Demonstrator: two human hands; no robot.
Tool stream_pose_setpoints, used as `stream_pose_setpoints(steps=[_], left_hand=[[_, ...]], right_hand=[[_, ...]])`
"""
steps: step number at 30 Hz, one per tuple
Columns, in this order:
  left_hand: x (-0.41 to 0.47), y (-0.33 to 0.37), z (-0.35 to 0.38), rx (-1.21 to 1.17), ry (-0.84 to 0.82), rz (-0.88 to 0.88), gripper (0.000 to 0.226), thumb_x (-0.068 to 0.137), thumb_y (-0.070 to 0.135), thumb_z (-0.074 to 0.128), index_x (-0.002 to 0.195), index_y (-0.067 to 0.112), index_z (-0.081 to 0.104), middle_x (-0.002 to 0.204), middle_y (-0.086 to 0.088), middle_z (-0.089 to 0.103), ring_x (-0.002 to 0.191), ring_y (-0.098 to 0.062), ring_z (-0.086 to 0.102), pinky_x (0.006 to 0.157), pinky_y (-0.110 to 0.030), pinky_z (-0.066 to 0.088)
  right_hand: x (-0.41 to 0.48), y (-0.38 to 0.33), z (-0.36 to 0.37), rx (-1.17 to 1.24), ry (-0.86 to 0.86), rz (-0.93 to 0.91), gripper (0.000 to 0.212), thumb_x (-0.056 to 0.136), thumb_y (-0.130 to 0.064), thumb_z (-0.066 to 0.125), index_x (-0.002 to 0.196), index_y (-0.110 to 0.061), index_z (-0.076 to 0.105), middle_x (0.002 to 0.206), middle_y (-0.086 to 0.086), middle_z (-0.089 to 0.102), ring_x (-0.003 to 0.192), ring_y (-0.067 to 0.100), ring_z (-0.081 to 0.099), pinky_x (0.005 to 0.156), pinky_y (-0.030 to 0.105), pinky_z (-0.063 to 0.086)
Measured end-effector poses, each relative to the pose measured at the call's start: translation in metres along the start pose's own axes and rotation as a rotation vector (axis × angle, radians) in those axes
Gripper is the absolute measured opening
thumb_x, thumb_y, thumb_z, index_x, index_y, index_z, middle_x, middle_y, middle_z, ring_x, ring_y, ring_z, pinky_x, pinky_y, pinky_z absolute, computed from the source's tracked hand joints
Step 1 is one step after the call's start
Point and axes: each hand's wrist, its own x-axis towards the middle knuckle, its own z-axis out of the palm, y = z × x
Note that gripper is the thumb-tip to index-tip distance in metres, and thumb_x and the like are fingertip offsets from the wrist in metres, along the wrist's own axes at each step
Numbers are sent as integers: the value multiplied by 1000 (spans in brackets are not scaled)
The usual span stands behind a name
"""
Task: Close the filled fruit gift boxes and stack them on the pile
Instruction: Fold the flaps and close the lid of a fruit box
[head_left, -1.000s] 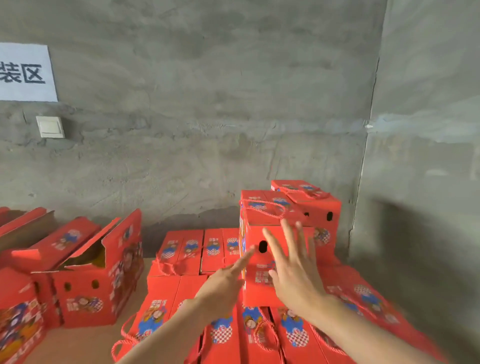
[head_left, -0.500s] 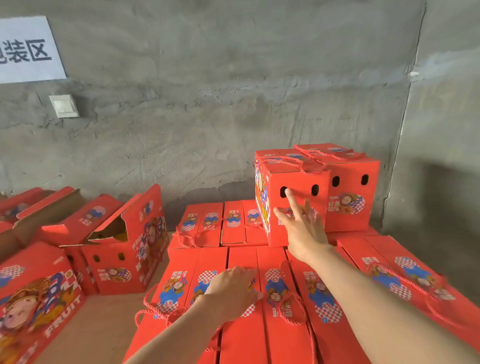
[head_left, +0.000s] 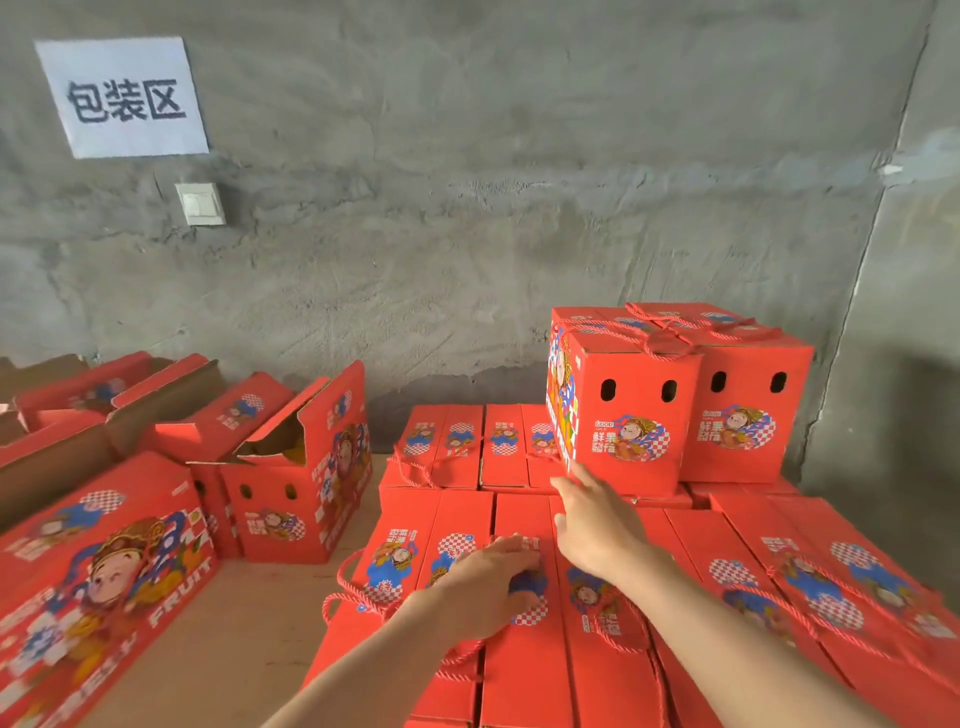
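Note:
A layer of closed red fruit gift boxes (head_left: 524, 660) with rope handles forms the pile in front of me. Two closed boxes stand on it at the back right: one (head_left: 628, 405) on the left, another (head_left: 743, 400) beside it. My left hand (head_left: 483, 587) rests palm down on a box top in the lower layer, fingers loosely bent. My right hand (head_left: 592, 519) hovers open just in front of the left upper box, apart from it. An open box (head_left: 296, 467) with raised flaps stands to the left on the floor.
More red boxes (head_left: 98, 571) lie at the left, some with open flaps (head_left: 83, 395). A rough concrete wall (head_left: 467, 208) with a white paper sign (head_left: 124, 98) and a light switch (head_left: 200, 203) runs behind. Bare brown floor (head_left: 244, 634) lies between the pile and the left boxes.
My right hand drew back from the face of the upper box. The left hand dropped from the box's side onto the lower layer. The view shifted right and down.

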Motion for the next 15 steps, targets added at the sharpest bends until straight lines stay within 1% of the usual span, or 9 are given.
stream_pose_setpoints(steps=[2,4,5,7,8,9,10,12,15], left_hand=[[-30,-9,-5,16,146,-8,47,97,26,47,142,31,37,156,11,16,145,-7,8,118,-44,-3],[-72,-17,-10,6,308,24,39,97,28,45,136,32,46,151,14,25,141,-3,17,117,-33,-5],[-96,-21,-13,-26,369,34,35,97,29,45,131,31,52,146,14,34,137,-4,26,116,-27,0],[-150,-30,-25,-38,478,81,24,94,25,51,112,22,66,125,8,58,117,-13,51,107,-24,29],[-176,-37,-31,-12,520,110,16,88,18,57,97,17,71,106,6,66,98,-16,61,93,-24,43],[-203,-46,-36,16,565,128,10,82,14,61,83,16,71,88,6,67,79,-16,63,78,-23,49],[-230,-56,-41,18,601,112,8,78,13,62,75,15,69,75,6,64,68,-17,60,68,-22,49],[-280,-81,-49,-15,636,-26,15,82,16,56,71,13,66,67,4,60,62,-19,57,61,-21,44],[-356,-128,-57,-97,752,-311,17,91,14,56,82,8,70,78,-1,65,75,-22,61,67,-28,46]], right_hand=[[-24,-14,-3,6,47,-96,33,95,-22,46,127,-21,51,135,0,47,118,21,50,90,32,46],[-51,-27,-10,-20,66,-154,24,95,-26,43,114,-24,59,113,-5,59,101,18,58,76,26,43],[-63,-33,-13,-39,64,-173,23,96,-27,42,109,-25,61,107,-6,61,97,18,59,72,26,40],[-87,-48,-17,-51,41,-204,23,96,-26,41,105,-25,63,105,-7,63,96,17,60,74,26,41],[-97,-59,-18,-38,27,-218,24,96,-26,42,106,-24,63,107,-7,64,97,17,60,76,27,42],[-106,-72,-18,-20,13,-230,24,96,-25,42,108,-25,63,109,-8,63,99,16,59,79,27,44],[-114,-87,-17,-7,1,-248,25,97,-25,42,111,-25,63,111,-9,62,101,15,59,80,26,45],[-128,-127,-12,4,-13,-308,25,96,-26,43,111,-27,63,112,-10,62,104,13,57,82,26,44],[-147,-206,2,71,-33,-417,25,95,-24,45,109,-24,65,110,-6,64,104,15,58,83,26,42]])
